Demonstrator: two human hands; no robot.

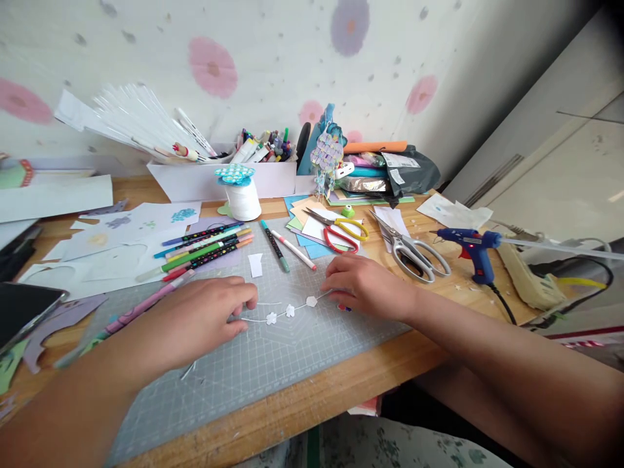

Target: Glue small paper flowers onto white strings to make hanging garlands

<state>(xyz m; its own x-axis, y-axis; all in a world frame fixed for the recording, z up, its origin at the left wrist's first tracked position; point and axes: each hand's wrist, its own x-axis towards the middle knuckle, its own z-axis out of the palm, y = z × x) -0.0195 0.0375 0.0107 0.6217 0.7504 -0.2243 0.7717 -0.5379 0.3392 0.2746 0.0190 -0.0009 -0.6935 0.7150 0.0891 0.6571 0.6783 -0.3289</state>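
Clock centre: strand of white flowers, a thin cord with three pale blossoms, laid on the grey cutting mat upon the wooden counter; spanned between the two hands, which are held well apart.
Dark-screened device: one, at 9 o'clock, cropped by the view's edge.
Paper sheets: several, between 9 and 10 o'clock, marked with coloured patches, overlapped.
Marker pens: one group, at 10 o'clock, mixed colours, laid roughly parallel.
Left hand: one, at 9 o'clock; thumb and forefinger are parted beside the strand's left end; whether the cord is gripped cannot be told.
White cylinder: one, at 11 o'clock, upright, topped by a blue patterned piece.
Paper scrap: one, at 11 o'clock, white.
Loose pens: two, at 12 o'clock; a dark one and a white one.
Red-and-yellow scissors: one pair, at 1 o'clock.
Right hand: one, between 2 and 3 o'clock; fingers are curled at the strand's right end; grip is hidden, so cannot be told.
Grey-handled scissors: one pair, at 2 o'clock, blades pointed away.
Glue gun: one, blue, at 2 o'clock, fitted with a clear stick.
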